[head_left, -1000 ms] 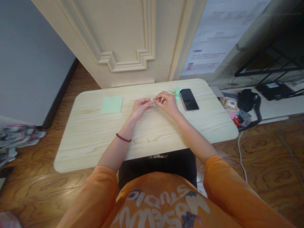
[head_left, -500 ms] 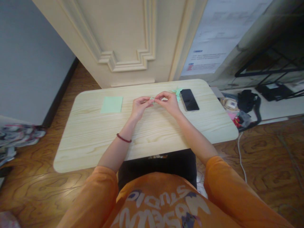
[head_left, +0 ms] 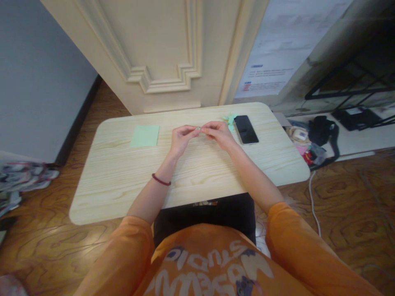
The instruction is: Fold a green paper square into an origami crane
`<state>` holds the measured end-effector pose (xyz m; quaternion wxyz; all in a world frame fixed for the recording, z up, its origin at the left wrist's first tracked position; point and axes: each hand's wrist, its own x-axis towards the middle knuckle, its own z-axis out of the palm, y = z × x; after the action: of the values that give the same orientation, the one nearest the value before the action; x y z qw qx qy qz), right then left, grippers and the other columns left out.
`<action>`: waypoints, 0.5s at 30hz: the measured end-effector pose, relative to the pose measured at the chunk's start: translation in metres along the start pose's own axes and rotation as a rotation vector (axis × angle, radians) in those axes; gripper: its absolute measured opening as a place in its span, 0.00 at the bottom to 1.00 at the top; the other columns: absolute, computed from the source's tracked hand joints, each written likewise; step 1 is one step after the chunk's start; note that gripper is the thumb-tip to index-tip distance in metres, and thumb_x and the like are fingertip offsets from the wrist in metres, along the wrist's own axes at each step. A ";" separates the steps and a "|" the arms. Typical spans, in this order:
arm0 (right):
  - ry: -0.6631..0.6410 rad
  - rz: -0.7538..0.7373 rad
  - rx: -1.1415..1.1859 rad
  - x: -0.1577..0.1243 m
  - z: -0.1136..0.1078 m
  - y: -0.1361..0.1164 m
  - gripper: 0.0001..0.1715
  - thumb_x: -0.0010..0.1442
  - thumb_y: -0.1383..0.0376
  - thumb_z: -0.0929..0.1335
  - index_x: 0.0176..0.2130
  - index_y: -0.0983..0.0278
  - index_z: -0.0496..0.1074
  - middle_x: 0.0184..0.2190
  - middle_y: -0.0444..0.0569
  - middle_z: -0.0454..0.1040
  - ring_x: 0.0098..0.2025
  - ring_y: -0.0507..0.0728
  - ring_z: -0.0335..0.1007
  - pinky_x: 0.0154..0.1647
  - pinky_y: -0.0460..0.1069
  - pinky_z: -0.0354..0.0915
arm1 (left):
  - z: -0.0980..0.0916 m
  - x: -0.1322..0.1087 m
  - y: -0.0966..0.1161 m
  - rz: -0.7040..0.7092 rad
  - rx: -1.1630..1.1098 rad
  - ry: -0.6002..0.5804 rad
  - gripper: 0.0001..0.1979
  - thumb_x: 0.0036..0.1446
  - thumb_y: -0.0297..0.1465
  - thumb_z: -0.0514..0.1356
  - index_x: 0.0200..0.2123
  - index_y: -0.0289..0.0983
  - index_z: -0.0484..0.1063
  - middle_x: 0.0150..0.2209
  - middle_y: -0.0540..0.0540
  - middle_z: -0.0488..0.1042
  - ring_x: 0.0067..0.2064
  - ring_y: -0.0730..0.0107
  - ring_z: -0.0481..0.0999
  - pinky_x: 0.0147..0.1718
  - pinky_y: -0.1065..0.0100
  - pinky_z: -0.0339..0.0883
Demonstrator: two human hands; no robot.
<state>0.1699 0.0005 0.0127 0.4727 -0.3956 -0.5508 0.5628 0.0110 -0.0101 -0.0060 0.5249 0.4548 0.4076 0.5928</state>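
Note:
Over the middle of the pale wooden table [head_left: 123, 172], both my hands pinch a small piece of folded green paper [head_left: 198, 128] between their fingertips. My left hand [head_left: 181, 139] has it from the left, thumb and forefinger pressed together. From the other side my right hand [head_left: 217, 133] grips it, with the fingers close together. Most of the paper is hidden by the fingertips, so its shape is hard to make out. Just beyond my right hand lie folded green paper pieces [head_left: 230, 120]. To the left rests a square pad of green paper [head_left: 145, 135].
A black-screened phone [head_left: 246, 129] lies right of my right hand, touching or nearly touching the green pieces. Behind the table stands a cream panelled door [head_left: 163, 49]. A low shelf with assorted items [head_left: 321, 131] is at the right, and a white cable [head_left: 313, 201] hangs beside the table.
My right hand's fingers have closed in and flattened around the small paper, covering more of it. My left hand stays nearly in place.

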 end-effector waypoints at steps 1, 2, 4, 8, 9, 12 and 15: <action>-0.003 -0.002 -0.003 0.000 0.000 0.000 0.18 0.42 0.54 0.75 0.27 0.65 0.74 0.19 0.40 0.69 0.19 0.46 0.55 0.19 0.44 0.52 | 0.000 0.000 -0.001 -0.001 0.003 0.006 0.16 0.33 0.37 0.76 0.25 0.36 0.79 0.28 0.48 0.79 0.30 0.70 0.77 0.37 0.66 0.73; -0.006 -0.005 -0.008 0.000 0.000 0.000 0.18 0.42 0.54 0.75 0.27 0.65 0.74 0.19 0.40 0.69 0.19 0.46 0.55 0.19 0.44 0.51 | 0.000 0.000 -0.001 -0.006 0.006 0.015 0.16 0.32 0.37 0.76 0.25 0.36 0.79 0.28 0.48 0.79 0.31 0.70 0.77 0.37 0.66 0.73; -0.017 -0.013 -0.022 0.001 0.000 0.001 0.19 0.42 0.53 0.75 0.27 0.65 0.73 0.19 0.40 0.68 0.18 0.46 0.54 0.19 0.45 0.51 | 0.000 0.000 -0.002 -0.020 0.006 0.034 0.17 0.31 0.37 0.76 0.25 0.36 0.78 0.29 0.47 0.79 0.31 0.69 0.78 0.38 0.65 0.73; -0.037 -0.065 -0.068 0.003 0.000 0.003 0.20 0.45 0.51 0.74 0.28 0.64 0.71 0.22 0.41 0.68 0.19 0.46 0.55 0.18 0.45 0.51 | 0.001 0.000 -0.001 -0.043 -0.006 0.036 0.20 0.31 0.39 0.76 0.26 0.35 0.77 0.28 0.49 0.78 0.32 0.69 0.78 0.38 0.64 0.74; -0.035 -0.081 -0.083 0.003 0.000 0.004 0.21 0.45 0.51 0.74 0.29 0.64 0.71 0.23 0.42 0.68 0.19 0.47 0.55 0.18 0.45 0.51 | 0.002 -0.001 -0.001 -0.049 -0.007 0.032 0.20 0.30 0.40 0.76 0.26 0.35 0.76 0.28 0.49 0.77 0.32 0.70 0.77 0.38 0.64 0.74; -0.008 -0.135 -0.155 0.003 0.000 0.005 0.19 0.48 0.51 0.73 0.29 0.64 0.71 0.25 0.43 0.70 0.22 0.48 0.58 0.19 0.45 0.54 | 0.003 -0.001 0.000 -0.062 -0.015 0.022 0.21 0.30 0.41 0.76 0.26 0.35 0.75 0.29 0.50 0.77 0.33 0.70 0.77 0.38 0.65 0.74; 0.063 -0.245 -0.268 0.002 0.002 0.005 0.15 0.51 0.54 0.72 0.29 0.64 0.71 0.27 0.45 0.72 0.28 0.51 0.64 0.27 0.46 0.61 | 0.003 -0.001 0.001 -0.072 -0.030 0.010 0.21 0.31 0.41 0.75 0.26 0.36 0.75 0.30 0.50 0.76 0.33 0.71 0.77 0.36 0.67 0.75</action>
<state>0.1671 0.0023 0.0081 0.4977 -0.4022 -0.6500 0.4098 0.0136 -0.0114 -0.0041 0.5504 0.4290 0.4176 0.5819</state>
